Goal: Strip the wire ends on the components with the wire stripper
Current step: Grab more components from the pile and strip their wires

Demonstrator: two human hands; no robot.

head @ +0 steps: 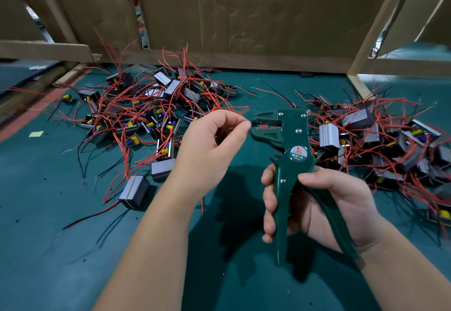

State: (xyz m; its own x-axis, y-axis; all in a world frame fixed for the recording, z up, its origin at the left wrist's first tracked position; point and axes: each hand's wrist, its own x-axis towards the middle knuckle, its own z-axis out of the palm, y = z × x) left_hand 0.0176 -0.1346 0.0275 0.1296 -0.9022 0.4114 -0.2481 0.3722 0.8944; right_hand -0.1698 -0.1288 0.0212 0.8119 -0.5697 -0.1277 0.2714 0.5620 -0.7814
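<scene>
- Bare left hand (210,144): the skin is smooth, with fine creases over the thumb knuckle and faint ridges of tendon on the back.
- Left thumbnail (247,127): short, clipped close to the fingertip.
- Bare left forearm (151,237): uncovered from the wrist to the lower edge of the view, broadening toward the elbow.
- Bare right hand (329,205): creased at the finger joints and across the wrist.
- Right thumbnail (302,177): short and rounded.
- Bare right forearm (402,274): uncovered as far as the lower right corner.
</scene>
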